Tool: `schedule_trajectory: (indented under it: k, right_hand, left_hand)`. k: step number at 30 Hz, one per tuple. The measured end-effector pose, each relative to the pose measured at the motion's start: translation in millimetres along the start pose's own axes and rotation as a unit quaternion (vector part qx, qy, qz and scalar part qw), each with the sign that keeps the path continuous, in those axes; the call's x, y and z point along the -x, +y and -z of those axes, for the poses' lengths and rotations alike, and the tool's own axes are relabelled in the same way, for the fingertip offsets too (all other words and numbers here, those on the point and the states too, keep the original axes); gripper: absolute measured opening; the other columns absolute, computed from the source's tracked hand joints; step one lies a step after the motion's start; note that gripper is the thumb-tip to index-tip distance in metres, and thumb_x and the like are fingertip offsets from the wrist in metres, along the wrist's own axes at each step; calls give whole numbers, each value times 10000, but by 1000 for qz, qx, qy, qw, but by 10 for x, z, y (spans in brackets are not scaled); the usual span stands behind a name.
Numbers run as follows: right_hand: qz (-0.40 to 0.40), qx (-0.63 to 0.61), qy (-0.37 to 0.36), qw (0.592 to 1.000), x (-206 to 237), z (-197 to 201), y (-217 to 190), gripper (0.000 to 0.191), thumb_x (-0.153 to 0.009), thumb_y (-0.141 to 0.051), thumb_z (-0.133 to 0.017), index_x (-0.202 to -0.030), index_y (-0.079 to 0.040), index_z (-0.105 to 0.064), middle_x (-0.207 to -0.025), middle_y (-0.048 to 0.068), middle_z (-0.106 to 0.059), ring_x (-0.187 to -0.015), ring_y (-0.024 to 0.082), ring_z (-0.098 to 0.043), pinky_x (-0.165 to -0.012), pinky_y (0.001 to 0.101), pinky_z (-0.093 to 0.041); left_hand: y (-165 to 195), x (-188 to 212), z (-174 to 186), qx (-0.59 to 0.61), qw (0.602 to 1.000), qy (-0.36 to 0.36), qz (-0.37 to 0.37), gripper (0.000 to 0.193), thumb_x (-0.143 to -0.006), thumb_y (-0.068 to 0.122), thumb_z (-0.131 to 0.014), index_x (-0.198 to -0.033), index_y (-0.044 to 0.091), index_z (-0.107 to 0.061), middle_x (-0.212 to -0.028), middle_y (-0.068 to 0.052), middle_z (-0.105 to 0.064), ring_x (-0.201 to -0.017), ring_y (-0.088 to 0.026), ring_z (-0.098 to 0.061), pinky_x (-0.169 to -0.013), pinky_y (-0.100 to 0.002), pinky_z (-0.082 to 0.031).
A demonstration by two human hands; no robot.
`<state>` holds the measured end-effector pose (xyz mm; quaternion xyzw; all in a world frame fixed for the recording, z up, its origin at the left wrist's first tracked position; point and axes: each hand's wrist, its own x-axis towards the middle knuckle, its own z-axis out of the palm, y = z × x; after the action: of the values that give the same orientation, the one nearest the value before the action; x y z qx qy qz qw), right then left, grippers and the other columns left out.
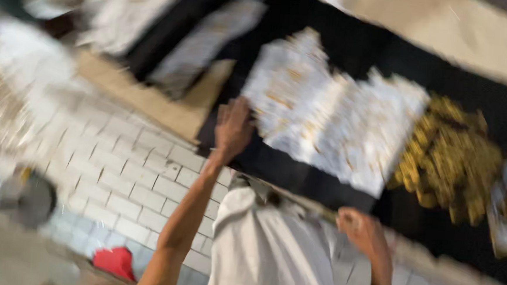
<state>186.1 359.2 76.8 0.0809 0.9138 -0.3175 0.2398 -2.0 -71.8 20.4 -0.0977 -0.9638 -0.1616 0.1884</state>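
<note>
The whole view is blurred by motion. My left hand reaches forward, fingers stretched out, and touches the near left edge of a white heap speckled with yellow bits lying on a black sheet. My right hand is lower right, closed like a fist on the top edge of a white sack that hangs below me in the middle. A pile of yellow pieces lies right of the white heap on the same black sheet.
A white tiled ledge runs along the left and below the black sheet. Brown cardboard lies at its far edge, with more white heaps behind. A red object and a grey round thing sit at lower left.
</note>
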Motion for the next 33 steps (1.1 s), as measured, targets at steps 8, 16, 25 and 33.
schedule_trajectory:
  k: [8, 16, 25, 33]
  right_hand:
    - [25, -68, 174, 982, 218, -35, -380, 418, -856, -249, -812, -1222, -70, -720, -1118, 139, -768, -1017, 247, -753, -865, 354, -585]
    - [44, -9, 238, 970, -75, -128, -1073, 481, -811, -165, -841, -1251, -61, -680, -1265, 160, -698, -1152, 356, -673, -968, 418, -549]
    - [204, 101, 279, 933, -667, -586, -1726, 546, -742, -73, -808, -1270, -34, -674, -1330, 147, -635, -1244, 364, -599, -1030, 459, -529]
    - [273, 273, 315, 867, -1191, -881, -1882, 434, -844, -68, -785, -1266, -60, -683, -1370, 107, -623, -1291, 299, -573, -1077, 443, -501]
  left_hand:
    - [486, -25, -68, 169, 962, -148, -154, 832, -879, 414, -798, -1550, 39, -478, -1616, -195, -424, -1511, -400, -338, -1255, -562, -224]
    - [689, 85, -113, 188, 933, -190, -240, 745, -855, 416, -815, -1444, 41, -552, -1565, -144, -460, -1484, -329, -385, -1244, -583, -234]
    - [-64, 136, 49, 232, 953, -130, -144, 593, -870, 266, -848, -1361, 29, -617, -1513, -133, -548, -1450, -339, -454, -1234, -509, -350]
    - [149, -203, -249, 277, 923, -150, -223, 692, -805, 212, -853, -1423, 60, -579, -1590, -132, -440, -1489, -341, -405, -1266, -515, -309]
